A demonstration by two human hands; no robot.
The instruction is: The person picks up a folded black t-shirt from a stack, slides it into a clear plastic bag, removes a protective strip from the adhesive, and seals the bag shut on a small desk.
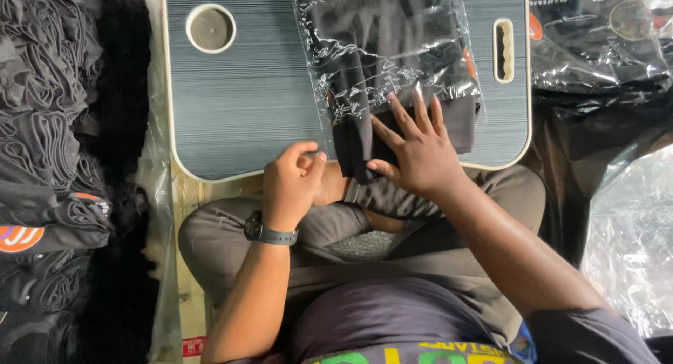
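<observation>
A folded black garment [357,143] lies on a grey lap table [245,104], most of it inside a clear printed plastic bag [385,62]. Its near end sticks out of the bag over the table's front edge. My right hand [413,150] lies flat on that exposed end, fingers spread, tips at the bag's opening. My left hand [294,182], a dark watch on its wrist, is curled at the garment's left near corner, thumb and fingers pinched at the fabric edge.
The table has a round cup recess [210,29] at far left and a handle slot [503,50] at right. Piles of folded black garments [42,125] lie left. Bagged garments [596,34] and loose clear plastic [631,238] lie right. My crossed legs sit under the table.
</observation>
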